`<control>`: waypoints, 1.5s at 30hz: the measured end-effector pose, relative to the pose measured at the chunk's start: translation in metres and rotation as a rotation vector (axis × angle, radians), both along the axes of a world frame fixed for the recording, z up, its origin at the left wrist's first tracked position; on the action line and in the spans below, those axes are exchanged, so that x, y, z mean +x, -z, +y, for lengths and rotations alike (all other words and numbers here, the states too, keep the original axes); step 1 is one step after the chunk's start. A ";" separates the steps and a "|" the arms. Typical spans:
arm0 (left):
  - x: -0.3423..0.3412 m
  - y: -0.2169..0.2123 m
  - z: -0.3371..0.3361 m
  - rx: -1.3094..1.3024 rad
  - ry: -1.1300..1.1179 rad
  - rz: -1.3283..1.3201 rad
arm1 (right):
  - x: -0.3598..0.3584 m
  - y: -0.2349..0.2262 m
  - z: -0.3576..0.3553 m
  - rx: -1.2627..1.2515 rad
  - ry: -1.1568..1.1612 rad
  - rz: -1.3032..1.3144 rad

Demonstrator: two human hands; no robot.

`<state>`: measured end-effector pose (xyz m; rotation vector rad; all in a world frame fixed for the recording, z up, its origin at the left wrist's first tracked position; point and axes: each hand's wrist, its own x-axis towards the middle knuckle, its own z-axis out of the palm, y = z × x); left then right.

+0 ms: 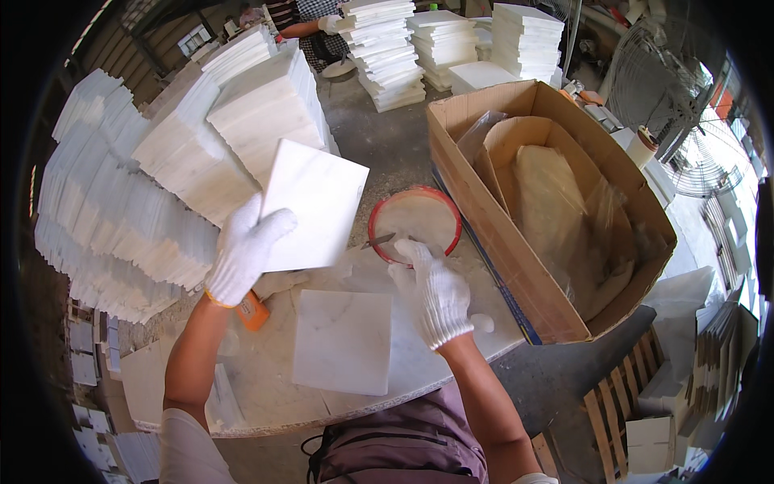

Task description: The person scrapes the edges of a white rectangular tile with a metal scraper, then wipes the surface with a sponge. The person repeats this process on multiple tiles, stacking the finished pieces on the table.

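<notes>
My left hand (244,250), in a white knit glove, grips a square white marble tile (315,206) by its left edge, with the thumb across its face. The tile is tilted above the worktable. My right hand (435,292), gloved too, is closed on a small putty knife, whose dark metal blade (379,240) points left over the near rim of a round red-rimmed basin (458,218). Pale powder or paste fills the basin; I cannot tell which. The knife's handle is hidden in my fingers. Between my forearms, a second marble tile (342,342) lies flat on the table.
Stacked white tiles (173,157) crowd the left side. An orange bottle (253,311) lies beside my left wrist. On the right sits an open cardboard box (508,266) with plastic-wrapped contents. Farther back are more tile stacks (383,56), a co-worker's gloved hand (329,24) and large fans (657,81).
</notes>
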<state>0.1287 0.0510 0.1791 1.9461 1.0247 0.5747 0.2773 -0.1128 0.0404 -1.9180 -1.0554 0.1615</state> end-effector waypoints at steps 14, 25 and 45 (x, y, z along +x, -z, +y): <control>-0.094 0.093 -0.041 -1.643 0.177 -1.238 | 0.012 0.028 0.096 -0.497 -0.201 -0.376; -0.072 0.098 -0.106 -1.970 0.421 -1.714 | 0.024 0.023 0.068 -0.198 -0.019 -0.298; -0.056 0.015 0.015 1.355 0.559 0.199 | 0.053 0.020 0.033 -0.075 0.258 -0.031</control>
